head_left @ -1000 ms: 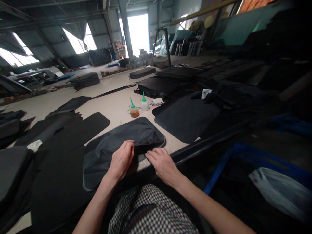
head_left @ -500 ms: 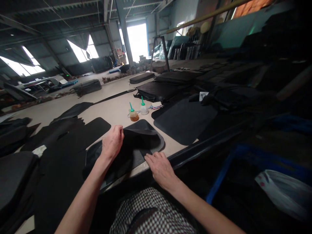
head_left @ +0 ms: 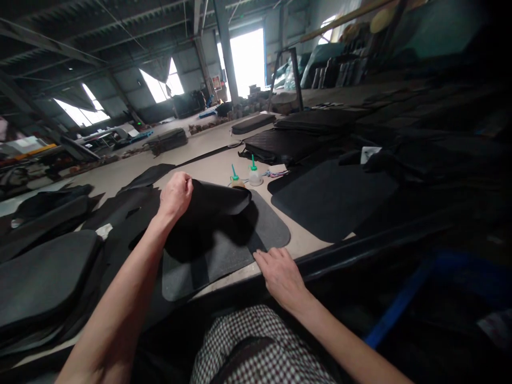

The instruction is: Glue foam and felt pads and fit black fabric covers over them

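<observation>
My left hand (head_left: 176, 198) is closed on the edge of a thin black sheet (head_left: 218, 198), which it holds raised and curled. Beneath it lies a flat grey pad (head_left: 274, 221) with rounded corners, partly in the sheet's shadow. Two dark strips run across the pad; the right-hand black strip (head_left: 256, 244) ends under the fingertips of my right hand (head_left: 282, 274). Those fingers are bent and pressed together at the pad's near edge; the thumb is mostly hidden.
Behind the sheet stand two small bottles with green spouts, a clear bottle (head_left: 255, 175) and an amber bottle (head_left: 237, 182), partly covered. Another black sheet (head_left: 328, 197) lies to the right. Stacked grey pads (head_left: 44, 277) sit at left. A blue crate edge (head_left: 400, 304) shows lower right.
My left hand has lifted and pulled the black sheet up and back to the left, baring more of the grey pad. My right hand stays at the pad's near edge. The view has turned left.
</observation>
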